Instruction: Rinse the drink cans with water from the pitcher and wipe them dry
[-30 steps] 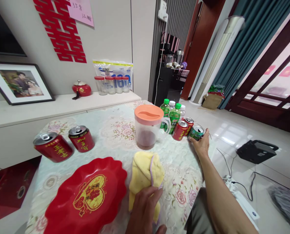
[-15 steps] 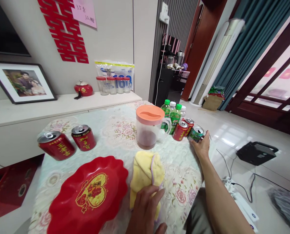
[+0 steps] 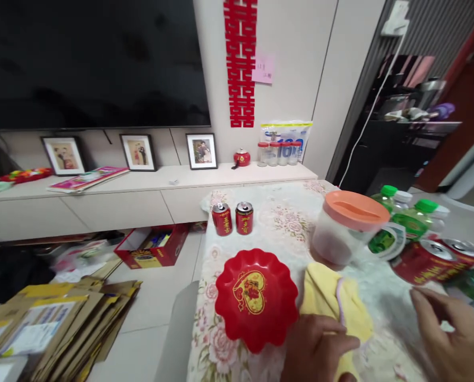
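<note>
My left hand (image 3: 320, 345) rests on the lower part of a folded yellow cloth (image 3: 334, 297), fingers apart. At the right, my right hand (image 3: 451, 329) is over the tablecloth, its fingers apart and slightly bent, in front of a green can (image 3: 473, 289) and two red cans (image 3: 423, 260). Nothing shows in its fingers. A pitcher (image 3: 336, 233) with an orange lid stands behind the cloth. Left of the cloth lies a red scalloped plate (image 3: 272, 292). Two more red cans, one (image 3: 222, 220) beside the other (image 3: 244, 218), stand behind the plate.
Green-capped bottles (image 3: 414, 220) stand at the table's back right. Behind the table, a white cabinet (image 3: 173, 183) holds picture frames, a red pot (image 3: 242, 157) and lidded jars (image 3: 278, 154). Flattened cardboard (image 3: 61, 318) and a red box (image 3: 153, 254) are on the floor at left.
The view has turned left, showing more cabinet and floor. My right hand has come away from the green can, back toward the near side. My left hand remains at the cloth.
</note>
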Demonstrator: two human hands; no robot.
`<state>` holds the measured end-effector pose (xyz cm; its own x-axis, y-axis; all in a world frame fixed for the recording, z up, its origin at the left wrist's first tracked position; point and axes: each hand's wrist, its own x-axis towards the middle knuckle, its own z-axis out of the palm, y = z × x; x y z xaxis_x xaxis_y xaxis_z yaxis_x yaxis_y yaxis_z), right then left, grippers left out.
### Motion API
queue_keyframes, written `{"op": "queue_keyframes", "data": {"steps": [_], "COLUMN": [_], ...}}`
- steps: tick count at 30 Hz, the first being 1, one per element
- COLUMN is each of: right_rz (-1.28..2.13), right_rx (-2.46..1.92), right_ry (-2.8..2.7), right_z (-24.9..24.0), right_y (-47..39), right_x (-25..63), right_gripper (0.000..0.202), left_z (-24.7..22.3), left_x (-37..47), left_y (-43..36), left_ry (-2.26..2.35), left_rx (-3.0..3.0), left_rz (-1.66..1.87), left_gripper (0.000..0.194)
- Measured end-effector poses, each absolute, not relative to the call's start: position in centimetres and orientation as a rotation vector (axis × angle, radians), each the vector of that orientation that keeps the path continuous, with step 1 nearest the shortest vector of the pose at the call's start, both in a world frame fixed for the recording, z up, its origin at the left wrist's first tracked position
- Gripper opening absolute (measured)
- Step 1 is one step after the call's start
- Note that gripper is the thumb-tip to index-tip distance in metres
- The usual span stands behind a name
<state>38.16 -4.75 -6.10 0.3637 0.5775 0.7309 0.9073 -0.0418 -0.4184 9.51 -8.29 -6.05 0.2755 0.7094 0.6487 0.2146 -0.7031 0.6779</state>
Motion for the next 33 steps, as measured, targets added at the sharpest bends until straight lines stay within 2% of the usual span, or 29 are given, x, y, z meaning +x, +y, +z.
{"op": "queue_keyframes", "data": {"steps": [3,7,8,11,14,20,23,27,33], "right_rz": [-0.409,-0.358,-0.357,-0.354,-0.366,-0.391,-0.339,-0.262,-0.26], "right_rx": [-1.655,-1.627,-1.634,-1.634,-1.621,-1.658,-1.658,-1.681,-1.699], "right_ry": [-1.561,-1.631,-1.622,-1.634,-1.671,-1.659,-1.652,-1.62,-1.605], "right_z": [-6.8,-7.6,-7.7,-7.8,-8.1,-9.0,-9.3,-9.2,-8.6], "right_y": [-3.9,-3.1,-3.0,-2.9,-2.7,-2.3,-2.2,-2.1,-2.2], "right_x": [36.0,36.1,36.3,36.7,36.9,37.7,38.1,38.0,37.2], "right_gripper": [0.035,0.044,0.047,0.052,0.054,0.048,0.042,0.038,0.04], "left_z": [-3.5,-1.4,-1.3,-1.6,-2.1,-3.1,-3.5,-3.1,0.0], "left_x": [6.3,0.0,-1.7,-6.1,-8.7,-8.8,-8.3,-8.1,-6.8], "left_y": [-6.9,-2.0,-0.3,4.8,9.4,14.8,15.6,15.0,10.9], "left_ry": [0.96,1.416,1.511,1.731,1.741,1.672,1.63,1.622,1.659], "left_rx": [2.007,1.949,1.863,1.562,1.388,1.29,1.255,1.221,1.212], "left_rz": [1.579,1.801,1.834,1.783,1.721,1.646,1.632,1.655,1.712], "left_gripper": [0.061,0.055,0.059,0.086,0.106,0.122,0.119,0.103,0.09]}}
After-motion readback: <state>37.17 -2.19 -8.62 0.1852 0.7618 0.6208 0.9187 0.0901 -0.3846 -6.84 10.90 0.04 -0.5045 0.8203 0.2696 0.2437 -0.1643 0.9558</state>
